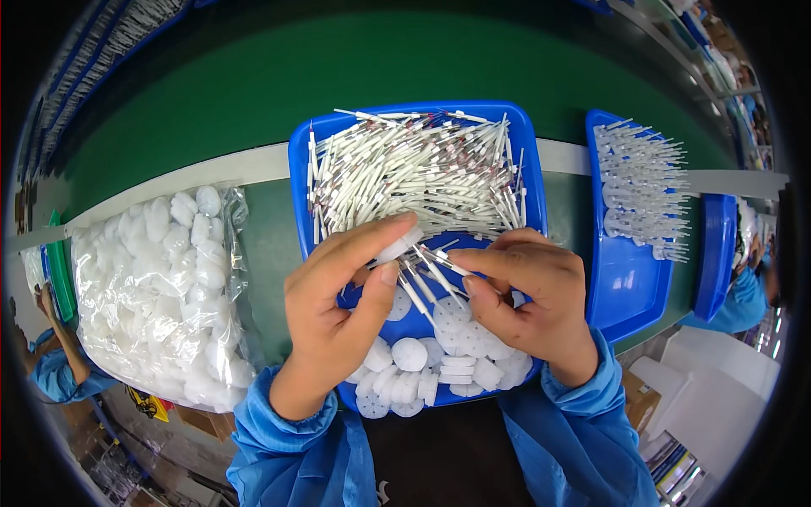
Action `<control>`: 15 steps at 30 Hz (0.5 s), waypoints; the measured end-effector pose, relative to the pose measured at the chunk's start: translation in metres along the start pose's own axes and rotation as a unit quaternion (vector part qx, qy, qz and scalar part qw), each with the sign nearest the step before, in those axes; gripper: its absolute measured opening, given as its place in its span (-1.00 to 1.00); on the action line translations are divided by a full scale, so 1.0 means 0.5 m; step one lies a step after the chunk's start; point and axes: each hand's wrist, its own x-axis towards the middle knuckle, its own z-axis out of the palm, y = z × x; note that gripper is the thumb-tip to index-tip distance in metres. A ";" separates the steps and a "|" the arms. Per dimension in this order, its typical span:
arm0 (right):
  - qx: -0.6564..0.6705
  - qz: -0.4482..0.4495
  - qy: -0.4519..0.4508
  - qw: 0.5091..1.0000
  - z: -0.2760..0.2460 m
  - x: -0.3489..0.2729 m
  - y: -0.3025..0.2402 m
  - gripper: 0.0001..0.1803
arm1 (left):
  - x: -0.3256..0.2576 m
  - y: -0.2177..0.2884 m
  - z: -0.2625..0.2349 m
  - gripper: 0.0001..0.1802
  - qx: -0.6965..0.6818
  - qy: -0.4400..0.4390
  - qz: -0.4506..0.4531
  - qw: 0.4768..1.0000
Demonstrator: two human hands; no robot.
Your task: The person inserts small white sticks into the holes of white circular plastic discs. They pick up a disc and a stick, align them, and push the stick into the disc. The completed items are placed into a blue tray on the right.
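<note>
Our left hand point(342, 308) pinches a round white disc point(397, 246) bristling with slim white sticks point(417, 296), our right hand point(532, 291) grasps a stick point(449, 263) beside it, above a blue tray point(299, 182) on a green bench point(269, 221), blue-sleeved co-workers point(63, 372) either side.

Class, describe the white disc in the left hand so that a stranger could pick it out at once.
Find the large blue tray in the middle of the green table. Over it, the left hand pinches one tilted white disc. Unlike the loose discs in the tray's near end, it has slender white sticks fanning out from it.
</note>
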 end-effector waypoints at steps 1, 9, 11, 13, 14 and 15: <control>0.012 0.004 0.001 1.000 0.002 0.000 0.001 -0.63 | 0.000 -0.002 0.002 -0.58 0.011 -0.001 0.009 1.000; -0.054 0.034 0.024 0.998 0.020 0.003 -0.003 -0.80 | 0.016 0.003 0.008 -0.51 0.221 -0.024 0.173 0.960; -0.088 0.024 0.038 0.995 0.027 0.000 -0.003 -0.79 | 0.008 0.011 0.016 -0.52 0.247 -0.025 0.159 0.956; -0.151 -0.002 0.033 0.988 0.028 -0.001 -0.003 -0.78 | -0.002 0.017 0.023 -0.52 0.272 -0.024 0.126 0.954; -0.151 -0.014 0.037 0.988 0.028 -0.001 -0.003 -0.78 | -0.006 0.020 0.025 -0.52 0.276 -0.025 0.119 0.953; -0.151 -0.026 0.041 0.987 0.028 -0.002 -0.003 -0.78 | -0.009 0.023 0.028 -0.52 0.279 -0.026 0.113 0.953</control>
